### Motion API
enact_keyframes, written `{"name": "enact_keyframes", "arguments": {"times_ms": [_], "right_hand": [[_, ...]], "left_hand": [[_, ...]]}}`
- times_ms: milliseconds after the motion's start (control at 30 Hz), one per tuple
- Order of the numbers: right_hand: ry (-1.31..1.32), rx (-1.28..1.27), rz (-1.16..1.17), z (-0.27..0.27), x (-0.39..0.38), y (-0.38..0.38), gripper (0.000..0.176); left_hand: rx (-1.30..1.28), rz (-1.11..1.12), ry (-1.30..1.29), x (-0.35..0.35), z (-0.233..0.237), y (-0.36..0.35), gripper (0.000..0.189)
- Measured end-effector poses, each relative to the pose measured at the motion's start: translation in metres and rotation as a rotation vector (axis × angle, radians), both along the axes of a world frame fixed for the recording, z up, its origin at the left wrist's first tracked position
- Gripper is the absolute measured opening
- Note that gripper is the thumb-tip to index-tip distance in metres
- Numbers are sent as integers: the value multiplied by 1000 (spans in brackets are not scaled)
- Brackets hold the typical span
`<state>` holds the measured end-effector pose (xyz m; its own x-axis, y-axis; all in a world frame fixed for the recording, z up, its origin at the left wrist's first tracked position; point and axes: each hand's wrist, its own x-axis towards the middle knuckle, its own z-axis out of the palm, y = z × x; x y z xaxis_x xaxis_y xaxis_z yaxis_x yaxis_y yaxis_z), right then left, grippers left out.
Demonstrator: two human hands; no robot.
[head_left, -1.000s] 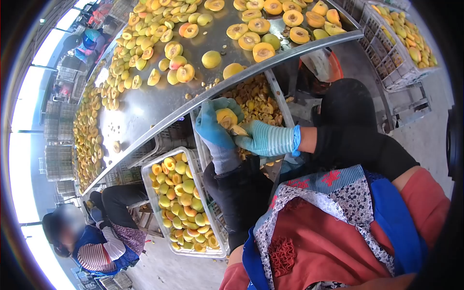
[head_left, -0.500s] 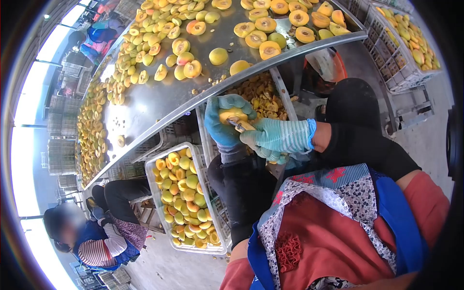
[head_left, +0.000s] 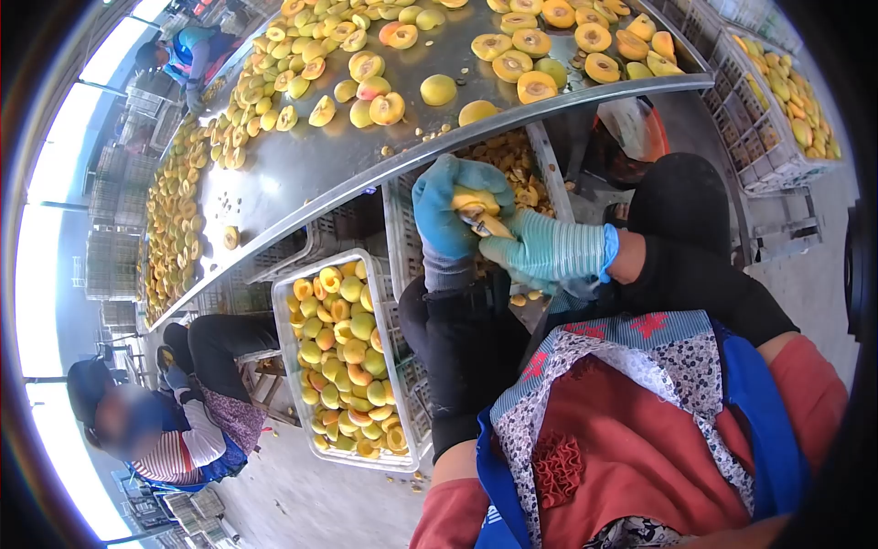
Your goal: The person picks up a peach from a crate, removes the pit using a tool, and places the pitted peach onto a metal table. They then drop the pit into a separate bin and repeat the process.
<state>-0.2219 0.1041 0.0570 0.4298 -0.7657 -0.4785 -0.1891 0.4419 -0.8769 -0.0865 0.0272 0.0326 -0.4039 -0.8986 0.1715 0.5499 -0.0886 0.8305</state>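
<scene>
My left hand, in a blue-green glove, is closed around a yellow peach half, its cut side turned toward my right hand. My right hand, in a striped green glove, grips a small pitting knife. Its metal tip meets the cut face of the peach; part of the tool is hidden by my fingers. Both hands are above a crate of orange-brown fruit scraps, just below the edge of the metal table.
Many peach halves lie on the table. A white crate of peach halves stands on the floor at left, another crate at right. A red-rimmed bucket sits under the table. Co-workers are at the left and far end.
The view has shifted slightly, so the table and hands appear a little further right. Both hands keep hold of the peach half and the knife. The nearby co-worker's head appears lower.
</scene>
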Motion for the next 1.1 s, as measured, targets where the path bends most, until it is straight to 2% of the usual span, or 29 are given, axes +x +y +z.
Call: {"name": "enact_keyframes", "arguments": {"times_ms": [67, 100, 133, 167, 233, 267, 367, 400, 433, 467, 500, 567, 600, 700, 733, 767, 867, 900, 933, 967, 1000, 1067, 1100], "right_hand": [[14, 63, -30, 7, 1, 3, 40], [18, 92, -50, 10, 1, 3, 39], [-252, 228, 1, 10, -3, 5, 38], [-375, 341, 24, 7, -3, 4, 37], [-618, 571, 80, 1, 1, 0, 38], [-500, 473, 5, 2, 5, 5, 36], [-263, 161, 27, -10, 5, 3, 38], [24, 8, -13, -9, 10, 4, 34], [191, -439, 123, -25, 5, -1, 30], [433, -898, 150, -41, 1, -5, 26], [417, -767, 18, -48, -1, -9, 28], [924, -676, 207, -71, -12, -26, 36], [1013, -639, 228, -74, -15, -26, 38], [1086, -575, 183, -77, -15, -38, 40], [1090, -639, 169, -84, -18, -40, 39], [1089, -635, 138, -79, -11, -40, 39], [1121, -625, 90, -67, -7, -41, 37], [1110, -646, 60, -67, -5, -43, 36], [1105, -666, 24, -65, -5, -44, 35], [1101, -685, -5, -65, -6, -45, 33], [1135, -673, -1, -72, -10, -50, 32], [1177, -663, 30, -94, -16, -63, 30], [1162, -701, 8, -95, -13, -67, 30]], "left_hand": [[-28, 22, -88, -1, 9, 4, 44], [50, 17, 17, -3, 8, 4, 44], [130, 13, 121, -6, 5, 6, 43], [209, 9, 226, -8, 3, 7, 42], [261, -135, 438, -7, -5, 5, 41], [283, -206, 543, -6, -7, 4, 40], [376, -109, 504, -6, 5, 7, 36], [221, -177, 468, 1, -11, -6, 31], [41, -327, 748, 8, -32, -35, 29], [147, -122, 740, 25, -26, -35, 29], [247, 78, 744, 39, -11, -30, 29], [195, 436, 428, 53, 23, -15, 30], [113, 331, 456, 71, 18, -19, 33], [177, 553, 239, 124, 27, 2, 36], [233, 670, 76, 141, 37, 17, 36], [207, 743, -62, 171, 26, 20, 36], [119, 1149, -589, 262, -27, 35, 37], [233, 1285, -965, 281, -35, 49, 43], [230, 1379, -1164, 308, -61, 55, 48], [294, 1318, -1461, 323, -73, 59, 50], [208, 1242, -1620, 345, -100, 64, 48], [-129, 1091, -1706, 385, -181, 66, 46], [-213, 1058, -1685, 401, -199, 65, 46]]}}
